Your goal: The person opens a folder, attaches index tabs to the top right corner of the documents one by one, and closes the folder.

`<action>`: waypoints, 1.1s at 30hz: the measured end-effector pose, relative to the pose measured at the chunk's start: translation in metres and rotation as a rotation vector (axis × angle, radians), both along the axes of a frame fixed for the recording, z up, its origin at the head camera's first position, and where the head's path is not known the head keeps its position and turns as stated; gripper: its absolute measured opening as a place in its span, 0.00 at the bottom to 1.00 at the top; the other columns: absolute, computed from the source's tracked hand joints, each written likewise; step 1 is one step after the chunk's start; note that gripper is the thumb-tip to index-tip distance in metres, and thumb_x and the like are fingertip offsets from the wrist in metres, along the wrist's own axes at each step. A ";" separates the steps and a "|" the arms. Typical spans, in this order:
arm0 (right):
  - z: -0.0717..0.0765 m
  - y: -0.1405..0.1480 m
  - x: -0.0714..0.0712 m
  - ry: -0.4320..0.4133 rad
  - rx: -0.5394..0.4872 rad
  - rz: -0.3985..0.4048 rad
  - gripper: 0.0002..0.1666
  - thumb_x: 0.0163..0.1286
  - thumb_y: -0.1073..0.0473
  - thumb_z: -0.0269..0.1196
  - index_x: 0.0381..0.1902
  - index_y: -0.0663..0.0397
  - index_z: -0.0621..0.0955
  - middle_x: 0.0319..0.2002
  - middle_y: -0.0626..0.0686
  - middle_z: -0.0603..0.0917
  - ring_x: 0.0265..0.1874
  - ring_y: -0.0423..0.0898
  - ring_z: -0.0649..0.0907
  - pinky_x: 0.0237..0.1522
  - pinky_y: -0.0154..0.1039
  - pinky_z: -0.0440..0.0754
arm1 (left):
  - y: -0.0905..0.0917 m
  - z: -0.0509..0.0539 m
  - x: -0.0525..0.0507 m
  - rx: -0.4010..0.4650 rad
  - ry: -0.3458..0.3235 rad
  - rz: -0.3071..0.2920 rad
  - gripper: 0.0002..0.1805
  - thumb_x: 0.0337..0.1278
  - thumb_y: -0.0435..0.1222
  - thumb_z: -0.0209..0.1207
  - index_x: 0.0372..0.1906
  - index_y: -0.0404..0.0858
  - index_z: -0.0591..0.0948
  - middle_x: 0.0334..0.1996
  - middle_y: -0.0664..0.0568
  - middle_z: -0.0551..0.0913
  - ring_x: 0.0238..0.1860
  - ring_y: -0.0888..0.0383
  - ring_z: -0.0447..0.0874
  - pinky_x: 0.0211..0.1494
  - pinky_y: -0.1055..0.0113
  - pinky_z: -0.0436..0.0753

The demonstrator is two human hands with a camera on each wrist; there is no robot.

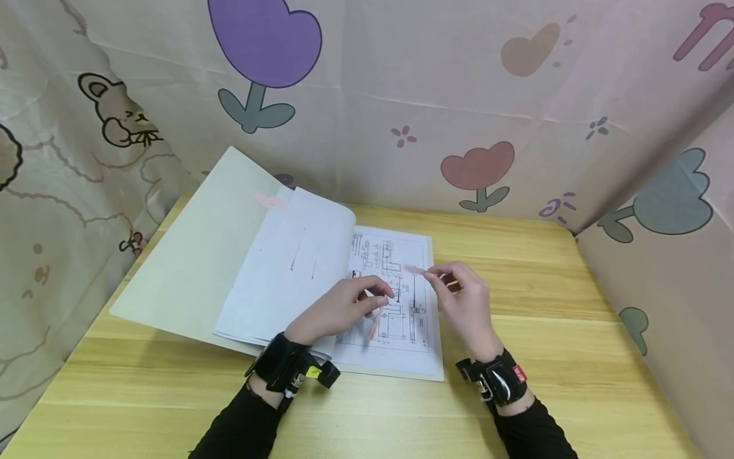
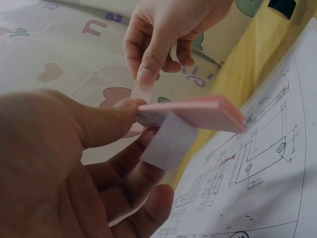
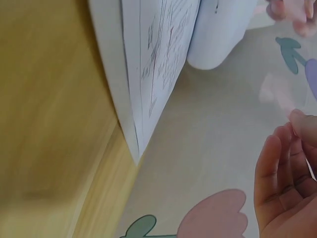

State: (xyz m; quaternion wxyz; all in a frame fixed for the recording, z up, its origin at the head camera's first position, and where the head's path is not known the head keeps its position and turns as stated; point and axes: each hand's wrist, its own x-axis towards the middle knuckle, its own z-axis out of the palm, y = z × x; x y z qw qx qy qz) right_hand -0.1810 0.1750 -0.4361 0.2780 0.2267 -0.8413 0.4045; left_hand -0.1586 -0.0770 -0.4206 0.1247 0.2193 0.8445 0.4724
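My left hand [image 1: 343,307], over the open folder's drawing page, pinches a small pad of pink sticky notes [image 2: 190,110] between thumb and fingers. A whitish slip [image 2: 171,144] hangs below the pad in the left wrist view. To the right, above the page's edge, my right hand [image 1: 467,307] pinches one pale pink sticky strip [image 1: 414,269] between thumb and index finger. Beneath the hands lies a sheet with printed technical drawings [image 1: 395,356]. The turned white pages [image 1: 287,274] rise in a curve on the left; another pink sticky note [image 1: 271,201] is near their top edge.
The folder's pale cover [image 1: 183,255] stands partly raised at the left. Everything lies on a wooden table [image 1: 516,261]. A patterned cloth [image 1: 378,76] with flowers and hearts hangs behind and along both sides.
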 end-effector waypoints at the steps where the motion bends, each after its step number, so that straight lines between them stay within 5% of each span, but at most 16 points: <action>1: 0.000 0.001 0.000 -0.005 0.002 -0.010 0.08 0.62 0.71 0.75 0.38 0.60 0.87 0.35 0.54 0.89 0.29 0.46 0.86 0.35 0.22 0.81 | 0.000 0.000 0.001 -0.002 0.003 0.003 0.10 0.76 0.39 0.59 0.54 0.47 0.85 0.47 0.59 0.86 0.37 0.59 0.80 0.42 0.63 0.78; 13: -0.001 0.009 -0.003 -0.133 -0.045 -0.069 0.09 0.64 0.70 0.73 0.42 0.59 0.89 0.38 0.54 0.91 0.30 0.48 0.87 0.34 0.23 0.82 | 0.010 -0.005 0.024 0.037 0.069 -0.086 0.04 0.67 0.44 0.68 0.39 0.51 0.89 0.32 0.69 0.86 0.34 0.67 0.81 0.38 0.69 0.79; 22: -0.003 0.008 -0.002 -0.269 -0.127 -0.063 0.06 0.64 0.72 0.71 0.38 0.60 0.86 0.38 0.55 0.91 0.32 0.49 0.89 0.33 0.29 0.86 | 0.018 -0.007 0.057 -0.200 0.224 -0.195 0.04 0.57 0.43 0.75 0.33 0.54 0.89 0.26 0.72 0.82 0.26 0.75 0.74 0.31 0.76 0.74; 33: -0.007 0.006 -0.004 -0.331 -0.127 -0.009 0.06 0.65 0.70 0.72 0.33 0.57 0.85 0.44 0.54 0.91 0.38 0.49 0.91 0.38 0.34 0.88 | 0.026 -0.018 0.078 -0.587 0.579 -0.257 0.12 0.50 0.39 0.72 0.21 0.54 0.80 0.21 0.69 0.73 0.25 0.69 0.69 0.25 0.75 0.64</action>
